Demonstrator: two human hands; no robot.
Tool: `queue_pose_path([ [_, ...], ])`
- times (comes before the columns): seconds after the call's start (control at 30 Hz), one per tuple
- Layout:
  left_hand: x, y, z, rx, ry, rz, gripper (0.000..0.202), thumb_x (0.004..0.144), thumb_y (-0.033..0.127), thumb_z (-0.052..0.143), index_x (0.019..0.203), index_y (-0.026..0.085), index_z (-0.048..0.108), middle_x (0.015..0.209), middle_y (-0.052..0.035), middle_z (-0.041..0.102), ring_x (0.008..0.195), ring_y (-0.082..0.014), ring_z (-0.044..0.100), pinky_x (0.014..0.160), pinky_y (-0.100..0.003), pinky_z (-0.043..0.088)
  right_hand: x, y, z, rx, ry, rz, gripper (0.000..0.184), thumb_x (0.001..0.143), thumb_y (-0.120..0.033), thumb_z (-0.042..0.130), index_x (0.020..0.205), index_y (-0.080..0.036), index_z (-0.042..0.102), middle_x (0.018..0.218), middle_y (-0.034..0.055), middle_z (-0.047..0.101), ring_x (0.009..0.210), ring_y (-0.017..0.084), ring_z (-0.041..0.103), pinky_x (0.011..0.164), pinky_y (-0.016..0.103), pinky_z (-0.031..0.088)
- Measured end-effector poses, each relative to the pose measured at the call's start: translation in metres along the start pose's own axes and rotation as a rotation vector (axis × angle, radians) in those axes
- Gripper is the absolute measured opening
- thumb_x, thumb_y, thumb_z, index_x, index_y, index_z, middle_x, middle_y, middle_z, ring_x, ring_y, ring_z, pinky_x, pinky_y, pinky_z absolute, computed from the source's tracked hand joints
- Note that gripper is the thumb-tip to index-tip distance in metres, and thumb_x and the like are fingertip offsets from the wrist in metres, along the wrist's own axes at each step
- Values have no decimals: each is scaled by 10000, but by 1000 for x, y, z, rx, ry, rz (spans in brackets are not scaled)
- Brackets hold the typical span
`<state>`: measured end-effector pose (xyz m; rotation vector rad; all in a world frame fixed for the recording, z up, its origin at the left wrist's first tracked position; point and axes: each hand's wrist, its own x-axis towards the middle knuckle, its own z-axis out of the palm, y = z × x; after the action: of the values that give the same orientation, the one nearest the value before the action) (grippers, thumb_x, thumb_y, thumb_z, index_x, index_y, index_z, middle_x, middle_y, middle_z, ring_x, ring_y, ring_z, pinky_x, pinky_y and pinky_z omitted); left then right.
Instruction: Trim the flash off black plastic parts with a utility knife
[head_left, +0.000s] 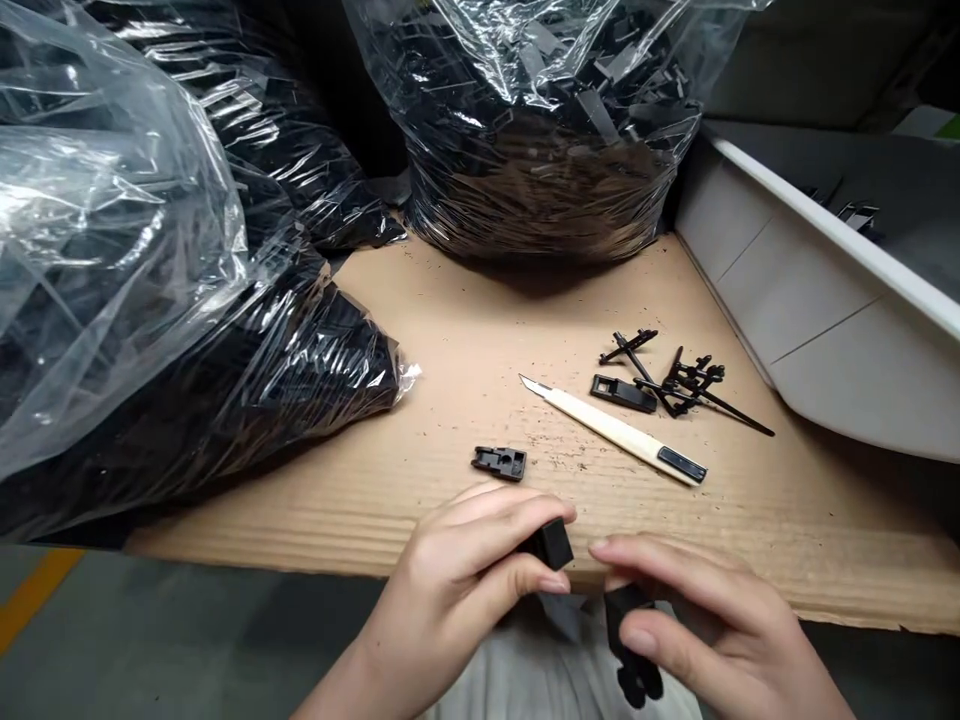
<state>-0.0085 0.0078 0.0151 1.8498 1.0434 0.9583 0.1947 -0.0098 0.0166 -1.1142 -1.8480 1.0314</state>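
A small black block is held above the near edge of the bench, pinched between thumb and fingers in the closed grip of the left hand, by which its other end is hidden. Just to its right, a black part with a knobbed end is clasped in the closed grip of the right hand; its middle is covered by the thumb. Beyond, a hollowed black piece and a white-handled knife are seen, then a black clip beside tangled black sprues, whose branches are hardly told apart. Clear bags and a grey bin are cut off by the frame, the bin's contents mostly hidden by its wall.
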Motion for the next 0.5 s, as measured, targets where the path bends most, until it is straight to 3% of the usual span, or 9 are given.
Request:
queue_pose_path([
  [0.17, 2, 4, 1, 13, -11, -20, 190, 767, 162, 636, 949, 215, 636, 904, 35, 682, 843, -104, 618, 772, -132, 444, 5, -4, 19, 338, 321, 281, 220, 711, -190, 665, 861, -349, 686, 746, -71, 685, 554, 72, 628, 509, 93, 524],
  [0.27, 4, 7, 5, -2, 2, -73, 220, 721, 207, 685, 933, 240, 638, 902, 55, 692, 826, -97, 634, 736, -99, 462, 10, -10, 31, 524, 472, 393, 234, 694, -145, 665, 844, -325, 665, 699, -83, 669, 558, 65, 635, 521, 88, 533],
  [0.4, 5, 8, 10, 30, 125, -79, 304, 682, 108, 695, 951, 235, 635, 902, 61, 701, 810, -81, 644, 739, -67, 465, 16, -14, 38, 608, 437, 385, 298, 627, -102, 710, 835, -311, 669, 713, -87, 696, 578, 63, 656, 567, 71, 531],
  [0.5, 6, 7, 12, 70, 154, -60, 300, 672, 74, 679, 933, 218, 643, 884, 48, 708, 786, -87, 651, 741, -76, 473, 15, -11, 38, 617, 432, 352, 346, 611, -89, 728, 889, -290, 678, 725, -69, 697, 604, 81, 666, 582, 93, 549],
])
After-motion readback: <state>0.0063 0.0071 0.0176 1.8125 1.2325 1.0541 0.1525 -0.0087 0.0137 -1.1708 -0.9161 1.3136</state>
